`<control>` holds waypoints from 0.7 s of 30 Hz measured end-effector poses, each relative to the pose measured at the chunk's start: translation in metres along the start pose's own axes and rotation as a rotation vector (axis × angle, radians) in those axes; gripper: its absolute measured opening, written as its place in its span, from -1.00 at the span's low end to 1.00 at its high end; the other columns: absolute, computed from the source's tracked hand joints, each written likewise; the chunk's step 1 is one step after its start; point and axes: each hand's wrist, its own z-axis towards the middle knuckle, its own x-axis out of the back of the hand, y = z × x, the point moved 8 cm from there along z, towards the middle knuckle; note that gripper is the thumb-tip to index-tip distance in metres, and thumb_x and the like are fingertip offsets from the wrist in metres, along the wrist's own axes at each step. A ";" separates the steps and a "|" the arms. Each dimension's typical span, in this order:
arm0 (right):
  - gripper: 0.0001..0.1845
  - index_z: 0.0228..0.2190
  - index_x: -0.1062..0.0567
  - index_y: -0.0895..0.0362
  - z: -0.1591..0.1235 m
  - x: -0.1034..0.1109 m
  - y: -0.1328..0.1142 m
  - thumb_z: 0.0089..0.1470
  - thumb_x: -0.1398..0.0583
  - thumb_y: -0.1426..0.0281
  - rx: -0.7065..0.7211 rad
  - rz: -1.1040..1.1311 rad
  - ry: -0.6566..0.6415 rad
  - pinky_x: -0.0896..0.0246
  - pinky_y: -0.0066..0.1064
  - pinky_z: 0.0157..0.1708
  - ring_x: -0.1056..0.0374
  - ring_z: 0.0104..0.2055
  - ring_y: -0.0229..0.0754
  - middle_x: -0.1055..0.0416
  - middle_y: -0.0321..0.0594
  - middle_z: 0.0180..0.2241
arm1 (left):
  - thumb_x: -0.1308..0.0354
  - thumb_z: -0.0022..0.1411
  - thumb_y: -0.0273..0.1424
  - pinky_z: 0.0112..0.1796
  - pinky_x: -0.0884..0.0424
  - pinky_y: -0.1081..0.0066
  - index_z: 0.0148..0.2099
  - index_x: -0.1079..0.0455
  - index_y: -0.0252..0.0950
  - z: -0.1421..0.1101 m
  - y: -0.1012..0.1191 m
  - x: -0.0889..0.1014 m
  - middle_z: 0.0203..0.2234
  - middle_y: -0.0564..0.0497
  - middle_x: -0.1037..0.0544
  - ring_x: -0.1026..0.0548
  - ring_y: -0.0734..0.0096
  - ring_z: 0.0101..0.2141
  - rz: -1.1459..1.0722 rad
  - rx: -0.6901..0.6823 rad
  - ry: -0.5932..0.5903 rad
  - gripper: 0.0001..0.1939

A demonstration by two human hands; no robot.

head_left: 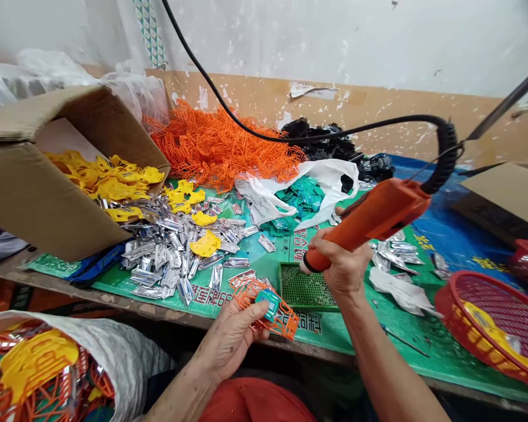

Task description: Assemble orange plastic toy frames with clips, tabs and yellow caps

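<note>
My left hand (233, 334) is closed on an orange plastic lattice frame (287, 321) near the table's front edge. A small teal plastic piece (268, 303) lies on the frame, with my thumb against it. My right hand (345, 266) grips an orange electric screwdriver (372, 217), tilted so its pale tip points down and left. That tip is over a shallow green tray (305, 287) holding many tiny dark parts. From the tool's rear end a thick black cable runs up and away to the left.
Silver pieces (171, 258) and yellow parts (206, 243) cover the left of the table by a tipped cardboard box (48, 193). Behind lies an orange frame pile (220, 146). A white bag (264, 196) holds teal pieces. A red basket (449, 299) stands right; a filled sack (132, 346) sits lower left.
</note>
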 end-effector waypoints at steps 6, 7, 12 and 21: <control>-0.90 -0.64 -0.49 0.17 -0.001 -0.002 0.002 -0.28 -0.34 0.47 -0.016 -0.009 -0.006 -0.27 -0.35 -0.52 -0.29 -0.58 -0.26 -0.40 -0.34 -0.61 | -0.45 -0.02 -0.30 -0.51 -0.36 0.54 -0.18 -0.50 -0.29 -0.001 -0.001 -0.002 -0.37 0.03 -0.56 -0.47 0.52 -0.44 -0.036 0.012 -0.031 -0.65; -0.89 -0.64 -0.49 0.18 -0.001 -0.002 0.003 -0.28 -0.34 0.47 -0.015 -0.011 -0.006 -0.27 -0.36 -0.51 -0.29 -0.58 -0.27 -0.41 -0.34 -0.60 | -0.45 -0.03 -0.30 -0.52 -0.36 0.55 -0.17 -0.50 -0.29 -0.001 -0.001 -0.002 -0.37 0.03 -0.56 -0.47 0.52 -0.44 -0.037 0.011 -0.031 -0.64; -0.91 -0.61 -0.50 0.17 -0.002 0.000 0.005 -0.25 -0.33 0.46 -0.013 -0.023 -0.004 -0.26 -0.37 -0.51 -0.28 -0.58 -0.28 -0.41 -0.35 -0.60 | -0.44 -0.01 -0.30 -0.52 -0.37 0.54 -0.17 -0.50 -0.29 0.001 -0.001 0.000 -0.38 0.03 -0.55 -0.47 0.51 -0.44 -0.036 0.004 -0.031 -0.65; -0.89 -0.56 -0.53 0.15 -0.001 0.004 0.008 -0.29 -0.35 0.46 0.009 -0.072 0.025 -0.28 -0.33 -0.44 -0.32 -0.52 -0.26 -0.44 -0.35 -0.55 | -0.46 -0.04 -0.27 -0.52 -0.39 0.53 -0.19 -0.49 -0.29 0.002 -0.001 0.001 -0.39 0.04 -0.55 -0.48 0.49 -0.44 -0.036 0.007 -0.023 -0.63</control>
